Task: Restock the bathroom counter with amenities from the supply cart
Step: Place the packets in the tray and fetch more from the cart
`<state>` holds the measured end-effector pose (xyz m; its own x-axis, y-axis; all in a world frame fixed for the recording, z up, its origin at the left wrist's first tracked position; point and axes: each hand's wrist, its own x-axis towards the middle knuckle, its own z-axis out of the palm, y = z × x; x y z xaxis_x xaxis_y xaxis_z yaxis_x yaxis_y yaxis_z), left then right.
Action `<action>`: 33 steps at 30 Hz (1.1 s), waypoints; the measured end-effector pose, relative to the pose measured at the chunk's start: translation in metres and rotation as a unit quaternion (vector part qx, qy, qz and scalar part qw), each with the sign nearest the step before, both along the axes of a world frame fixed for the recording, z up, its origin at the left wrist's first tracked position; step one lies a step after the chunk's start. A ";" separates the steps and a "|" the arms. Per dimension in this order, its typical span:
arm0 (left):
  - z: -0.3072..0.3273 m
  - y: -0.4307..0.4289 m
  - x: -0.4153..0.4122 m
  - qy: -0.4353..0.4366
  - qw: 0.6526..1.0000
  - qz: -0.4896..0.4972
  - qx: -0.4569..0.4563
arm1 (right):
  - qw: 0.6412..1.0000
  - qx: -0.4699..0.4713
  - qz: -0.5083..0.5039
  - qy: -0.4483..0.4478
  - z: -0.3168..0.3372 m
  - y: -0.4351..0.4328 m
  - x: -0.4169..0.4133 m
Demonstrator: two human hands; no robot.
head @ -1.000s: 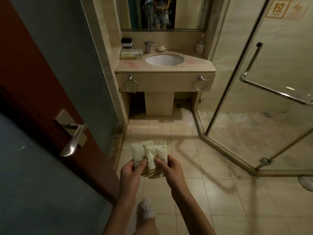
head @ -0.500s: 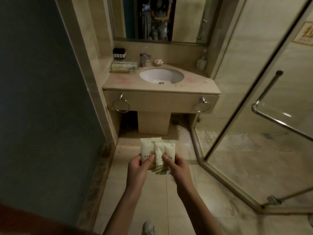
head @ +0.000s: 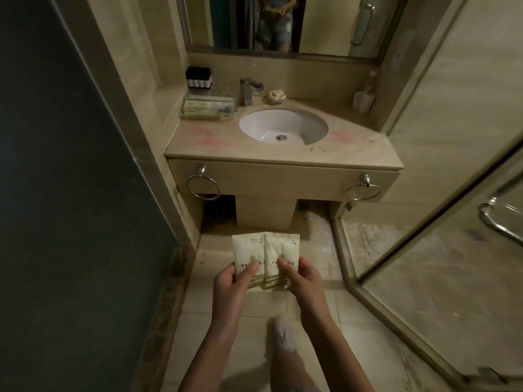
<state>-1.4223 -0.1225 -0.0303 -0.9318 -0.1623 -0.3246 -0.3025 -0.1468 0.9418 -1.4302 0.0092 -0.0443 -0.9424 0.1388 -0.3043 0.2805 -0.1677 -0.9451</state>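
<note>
Amenity sachets (head: pixel 265 257): small cream packets with gold print and green stripes at the bottom, fanned and overlapping, being held in mid-air over the floor tiles (head: pixel 317 306), in front of the vanity pedestal (head: pixel 266 212). Exact count of packets: cannot tell.

Left hand (head: pixel 230 288) is pinching the lower left corner of the stack, thumb on the front face, fingers curled behind. Right hand (head: pixel 307 281) is gripping the lower right corner the same way, thumb lying across the front. Upper halves of the packets are standing clear above both hands.

Counter (head: pixel 215 142) is sitting ahead, well apart from the sachets. Basin (head: pixel 283 128) is occupying its middle. Clear amenity tray (head: pixel 209 108) is sitting at the back left corner, with packets already inside, and a black holder of small bottles (head: pixel 199 77) on the ledge behind it. Faucet (head: pixel 249 90) and a flower-shaped soap dish (head: pixel 276 96) are standing along the back edge; a white bottle (head: pixel 364 100) at the back right corner. Front left and front right stretches of the counter are showing bare, pink-stained stone.

Two towel rings (head: pixel 203 185) are hanging off the front panel. Dark wall (head: pixel 70 193) is closing in on the left, glass shower door (head: pixel 452 193) on the right, leaving a narrow lane of floor straight to the counter. A socked foot (head: pixel 284 335) is showing between the forearms.
</note>
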 end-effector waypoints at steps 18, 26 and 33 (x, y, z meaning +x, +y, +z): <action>0.004 -0.039 -0.382 -0.032 0.991 0.117 -0.063 | 0.993 -0.033 0.107 -0.032 -0.011 -0.049 -0.420; 0.016 -0.030 -0.487 -0.022 0.992 0.115 -0.053 | 0.988 -0.058 0.137 -0.029 -0.003 -0.038 -0.518; 0.007 -0.024 -0.540 -0.049 0.993 0.092 -0.061 | 0.989 -0.092 0.106 -0.055 -0.010 -0.031 -0.560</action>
<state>-1.9625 -0.1463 -0.0230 -0.8474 -0.3710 -0.3797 -0.3722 -0.0947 0.9233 -1.9906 -0.0219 -0.0539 -0.9041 -0.1255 -0.4085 0.4273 -0.2606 -0.8657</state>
